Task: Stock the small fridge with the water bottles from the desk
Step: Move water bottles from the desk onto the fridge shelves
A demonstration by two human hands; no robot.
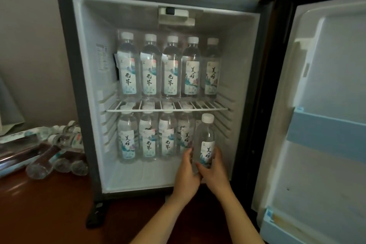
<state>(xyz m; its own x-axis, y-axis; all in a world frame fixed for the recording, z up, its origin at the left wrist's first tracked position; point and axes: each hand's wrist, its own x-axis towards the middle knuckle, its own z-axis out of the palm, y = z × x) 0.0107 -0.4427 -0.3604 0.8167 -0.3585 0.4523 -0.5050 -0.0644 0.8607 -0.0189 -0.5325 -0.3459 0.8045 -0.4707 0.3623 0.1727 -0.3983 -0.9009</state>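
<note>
The small fridge [87, 89] stands open on the dark wooden desk [45, 210]. Several upright water bottles fill its wire shelf [206, 107], and several more stand in a row on the fridge floor below. At the right end of that lower row, I hold one clear water bottle [206, 134] with a white cap upright. My left hand [187, 174] grips its lower left side. My right hand [213, 170] wraps its lower right side and base. More water bottles [59, 150] lie on their sides on the desk left of the fridge.
The fridge door [326, 117] hangs open to the right, with a pale blue door shelf [324, 134] and a lower bin. Torn plastic wrap [11, 156] lies with the loose bottles at the left. A wall stands behind.
</note>
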